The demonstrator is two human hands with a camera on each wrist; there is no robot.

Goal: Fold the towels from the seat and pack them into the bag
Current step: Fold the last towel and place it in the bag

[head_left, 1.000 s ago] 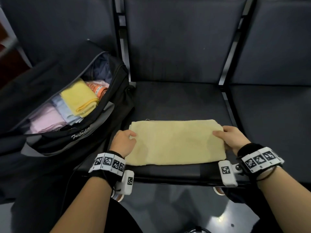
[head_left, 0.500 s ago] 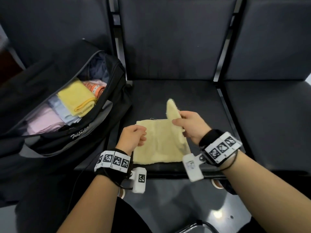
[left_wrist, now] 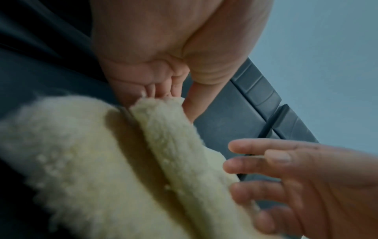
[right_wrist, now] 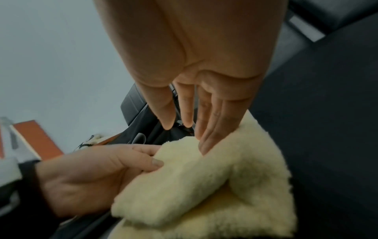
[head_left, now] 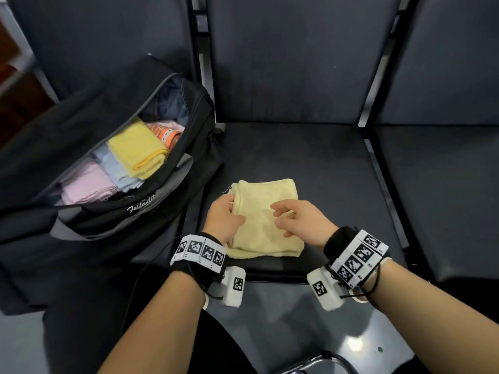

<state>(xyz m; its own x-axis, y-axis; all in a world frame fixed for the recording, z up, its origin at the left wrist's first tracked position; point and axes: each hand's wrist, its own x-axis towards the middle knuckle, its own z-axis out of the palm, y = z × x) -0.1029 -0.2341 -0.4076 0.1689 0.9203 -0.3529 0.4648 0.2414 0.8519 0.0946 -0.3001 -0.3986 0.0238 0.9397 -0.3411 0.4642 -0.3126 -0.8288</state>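
Observation:
A pale yellow towel [head_left: 266, 211] lies folded into a small square near the front edge of the middle seat [head_left: 324, 168]. My left hand [head_left: 226, 218] pinches the towel's left edge [right_wrist: 180, 161], thumb on top and fingers curled under. My right hand [head_left: 293, 217] hovers over the towel's top layer with fingers spread and relaxed, holding nothing; its fingertips [right_wrist: 202, 148] brush the fabric [left_wrist: 178, 155]. The open black bag [head_left: 129, 209] stands on the left seat, holding several folded towels: yellow [head_left: 137, 149], pink [head_left: 83, 184], light blue and orange.
Dark seat backs [head_left: 283, 63] rise behind. A metal frame bar [head_left: 378, 168] divides the middle seat from the right seat [head_left: 445, 190]. The glossy floor [head_left: 310, 327] lies below my wrists.
My right hand carried the towel's right half over to the left, laid it down and let go. The towel went from a long strip to a small square. My left hand now pinches its left edge.

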